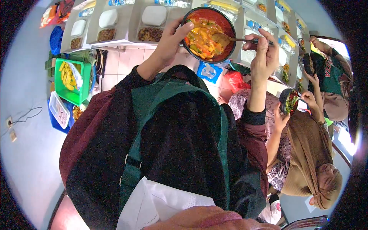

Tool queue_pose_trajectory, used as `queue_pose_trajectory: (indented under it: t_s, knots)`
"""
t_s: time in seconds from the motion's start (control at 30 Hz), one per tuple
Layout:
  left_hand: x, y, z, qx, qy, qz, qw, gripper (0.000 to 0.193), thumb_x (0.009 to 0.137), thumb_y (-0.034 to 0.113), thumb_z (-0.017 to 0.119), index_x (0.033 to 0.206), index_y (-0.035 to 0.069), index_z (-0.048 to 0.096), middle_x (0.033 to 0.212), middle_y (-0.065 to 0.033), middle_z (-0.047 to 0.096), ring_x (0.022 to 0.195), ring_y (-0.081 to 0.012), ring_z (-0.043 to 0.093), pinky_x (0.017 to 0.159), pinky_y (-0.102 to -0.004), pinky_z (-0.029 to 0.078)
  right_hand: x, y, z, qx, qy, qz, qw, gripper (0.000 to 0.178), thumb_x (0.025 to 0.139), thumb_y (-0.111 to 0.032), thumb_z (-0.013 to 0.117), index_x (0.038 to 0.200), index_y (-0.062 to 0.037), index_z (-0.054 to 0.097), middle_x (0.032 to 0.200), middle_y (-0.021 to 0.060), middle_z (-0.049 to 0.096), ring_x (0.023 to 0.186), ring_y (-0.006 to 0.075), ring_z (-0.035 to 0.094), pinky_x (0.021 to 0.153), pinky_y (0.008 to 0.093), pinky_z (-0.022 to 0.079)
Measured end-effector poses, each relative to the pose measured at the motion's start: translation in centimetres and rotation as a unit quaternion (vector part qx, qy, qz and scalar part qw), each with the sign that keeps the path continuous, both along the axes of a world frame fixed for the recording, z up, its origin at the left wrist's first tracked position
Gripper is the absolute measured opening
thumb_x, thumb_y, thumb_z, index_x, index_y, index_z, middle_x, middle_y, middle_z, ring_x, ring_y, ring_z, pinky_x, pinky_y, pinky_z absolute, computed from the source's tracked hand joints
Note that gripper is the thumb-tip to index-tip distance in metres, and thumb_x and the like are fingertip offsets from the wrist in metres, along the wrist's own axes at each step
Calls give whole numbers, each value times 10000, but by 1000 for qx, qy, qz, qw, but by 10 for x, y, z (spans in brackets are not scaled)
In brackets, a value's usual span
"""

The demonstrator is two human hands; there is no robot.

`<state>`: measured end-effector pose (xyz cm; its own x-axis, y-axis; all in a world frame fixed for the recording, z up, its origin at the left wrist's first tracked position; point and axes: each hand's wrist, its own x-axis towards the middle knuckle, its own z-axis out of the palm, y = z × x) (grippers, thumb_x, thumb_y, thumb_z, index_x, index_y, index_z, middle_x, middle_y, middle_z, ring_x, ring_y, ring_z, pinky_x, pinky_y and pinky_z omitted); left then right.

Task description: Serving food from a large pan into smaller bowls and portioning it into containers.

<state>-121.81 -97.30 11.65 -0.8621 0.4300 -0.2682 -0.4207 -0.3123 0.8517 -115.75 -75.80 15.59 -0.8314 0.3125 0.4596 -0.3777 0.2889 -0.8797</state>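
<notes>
My left hand (172,42) grips the rim of a round bowl (229,27), dark outside and reddish inside, with its thumb over the edge. Inside is a saucy orange-yellow dish (203,36) with red and green pieces. My right hand (262,53) is closed round the dark handle of a spoon (245,39), whose bowl rests in the food. Just beyond stand open white meal boxes (130,19); the nearest hold a white lidded tub (154,15) and a dark brown food portion (151,34).
At my right a person (306,145) holds a bowl of green food (292,102); another person (335,73) stands farther along. A green crate (84,92) with bananas (68,76) sits at left. Under the table are a blue pack (209,72) and a red plastic bag (237,81).
</notes>
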Motion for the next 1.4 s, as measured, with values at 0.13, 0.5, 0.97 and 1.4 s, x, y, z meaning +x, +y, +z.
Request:
queue_pose_trajectory:
  t_s: [0.13,0.5,0.97,1.4]
  knots:
    - [2,2,-1,33,15,-6,999,472,835,327,560,1177,22,449,1056,-61,536,959,-137,530,842,-274,428,1,6,5,-75,44,-63,994,256,927,-168,397,1055,49,438,783,188,605,557,170,581,523,282,517]
    - [2,6,-4,34,49,-5,998,494,840,325,559,1200,10,435,1068,-87,538,972,-144,530,844,-275,430,8,-24,10,173,79,-61,980,165,899,-75,434,1028,20,474,767,111,644,585,112,613,524,197,470]
    - [7,6,2,-21,75,-19,997,540,819,309,594,1236,19,410,1063,-92,537,933,-149,545,813,-271,447,9,-25,15,-49,-7,-87,995,213,912,-116,414,1052,39,457,728,140,613,513,140,577,460,225,465]
    - [5,12,-7,26,84,-25,996,563,832,338,568,1257,21,380,1111,-97,515,984,-168,531,841,-294,441,7,-45,12,104,5,-93,990,143,890,-71,444,988,22,493,708,91,627,536,96,589,466,202,456]
